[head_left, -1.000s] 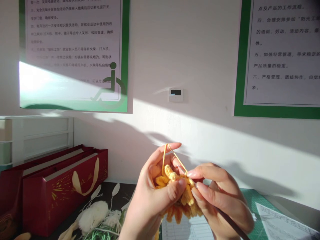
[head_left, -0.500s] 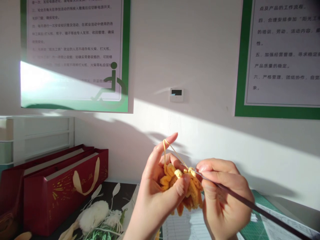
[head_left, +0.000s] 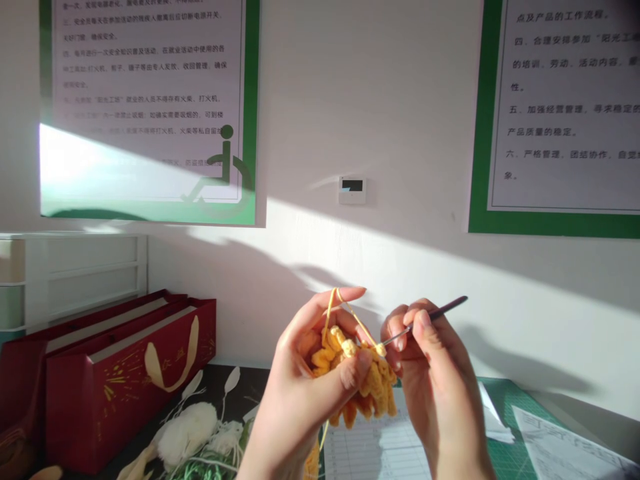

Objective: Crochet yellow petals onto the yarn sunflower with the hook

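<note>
My left hand [head_left: 310, 373] is closed on a yellow crocheted piece [head_left: 375, 387] with petal-like lobes, its thumb pressing the front. Yellow yarn [head_left: 330, 310] loops over the raised left index finger and runs down to the piece's upper right edge. In my right hand [head_left: 433, 373] is a crochet hook [head_left: 447, 308] with a dark handle, pinched between thumb and fingers. The handle points up and to the right. The hook's thin metal tip meets the yellow stitches at the edge, and its very end is hidden in the yarn.
Dark red gift bags [head_left: 130, 373] stand at the left beside a white drawer unit [head_left: 95, 267]. White and green yarn [head_left: 187, 433] lies near them. Printed sheets [head_left: 370, 440] and a green cutting mat [head_left: 505, 400] lie under and right of my hands. A wall rises behind.
My right hand has turned, and the hook's handle has swung from pointing down-right to pointing up-right. My left index finger has lowered slightly. The crocheted piece has shifted a little left.
</note>
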A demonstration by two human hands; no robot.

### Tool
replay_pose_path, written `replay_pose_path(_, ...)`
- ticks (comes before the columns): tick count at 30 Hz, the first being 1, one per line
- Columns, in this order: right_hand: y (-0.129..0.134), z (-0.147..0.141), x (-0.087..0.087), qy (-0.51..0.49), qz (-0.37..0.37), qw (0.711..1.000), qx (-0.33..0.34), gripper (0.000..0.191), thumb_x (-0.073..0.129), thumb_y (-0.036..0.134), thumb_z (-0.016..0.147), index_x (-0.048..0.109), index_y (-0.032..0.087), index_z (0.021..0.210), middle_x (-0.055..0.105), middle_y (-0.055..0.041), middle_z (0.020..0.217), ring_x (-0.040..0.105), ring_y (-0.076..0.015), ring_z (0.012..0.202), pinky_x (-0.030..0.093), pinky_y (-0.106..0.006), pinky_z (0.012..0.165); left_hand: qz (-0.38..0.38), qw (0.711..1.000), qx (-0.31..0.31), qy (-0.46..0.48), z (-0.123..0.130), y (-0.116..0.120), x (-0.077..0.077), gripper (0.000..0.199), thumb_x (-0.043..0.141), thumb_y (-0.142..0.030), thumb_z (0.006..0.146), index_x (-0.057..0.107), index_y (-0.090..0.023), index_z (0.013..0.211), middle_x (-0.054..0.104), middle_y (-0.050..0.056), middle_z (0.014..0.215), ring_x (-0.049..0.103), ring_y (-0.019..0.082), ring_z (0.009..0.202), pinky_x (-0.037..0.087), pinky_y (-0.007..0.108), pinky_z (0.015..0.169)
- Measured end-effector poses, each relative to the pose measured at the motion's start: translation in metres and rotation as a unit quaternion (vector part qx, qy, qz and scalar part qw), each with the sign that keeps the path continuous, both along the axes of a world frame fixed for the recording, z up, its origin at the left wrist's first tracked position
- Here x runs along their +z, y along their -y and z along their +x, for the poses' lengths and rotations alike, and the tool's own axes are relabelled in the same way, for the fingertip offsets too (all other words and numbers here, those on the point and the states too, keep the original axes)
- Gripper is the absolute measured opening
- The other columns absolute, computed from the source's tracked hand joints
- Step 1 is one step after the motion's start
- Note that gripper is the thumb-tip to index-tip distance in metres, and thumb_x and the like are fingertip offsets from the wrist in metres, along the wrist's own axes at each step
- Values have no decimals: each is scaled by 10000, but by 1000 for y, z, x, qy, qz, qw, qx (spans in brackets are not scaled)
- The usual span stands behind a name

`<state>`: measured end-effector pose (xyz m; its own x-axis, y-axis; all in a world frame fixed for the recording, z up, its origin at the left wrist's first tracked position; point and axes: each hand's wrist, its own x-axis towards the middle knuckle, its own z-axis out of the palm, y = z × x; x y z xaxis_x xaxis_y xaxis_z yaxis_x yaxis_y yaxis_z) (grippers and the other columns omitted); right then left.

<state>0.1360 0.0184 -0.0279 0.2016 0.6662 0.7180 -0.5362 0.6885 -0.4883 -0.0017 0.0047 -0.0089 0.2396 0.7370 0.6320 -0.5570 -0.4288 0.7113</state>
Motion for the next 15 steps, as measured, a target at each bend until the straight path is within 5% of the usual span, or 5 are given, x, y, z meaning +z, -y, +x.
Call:
replay_pose_path(4, 1, -6, -3, -24, -63, 996, 55, 211, 721, 378, 949, 609, 231, 847, 566, 40, 737, 491, -79, 609, 448, -191, 588, -15, 1000, -12, 3, 0, 2, 1, 500, 891, -210, 807, 722, -279, 1272, 692, 10, 907, 649, 128, 703, 536, 211, 599)
replay_pose_path(8, 3, -6, -4, -18, -43, 998, 44, 242, 718, 380, 953, 560, 245, 829, 554, 47, 738, 478, -93, 617, 430, -212, 594, -26, 1000, -9, 13, 0, 5, 2, 439, 856, -233, 850, 734, -273, 1270, 681, 20, 915, 644, 142, 780, 530, 224, 672)
replay_pose_path(15, 3, -5, -9, 40, 11, 994, -102, 254, 688, 370, 980, 539, 242, 819, 587, 32, 795, 520, -110, 653, 415, -245, 602, -55, 997, 44, 26, 6, 9, 5, 460, 878, -254, 831, 722, -276, 1264, 672, -1, 866, 633, 127, 713, 506, 222, 638)
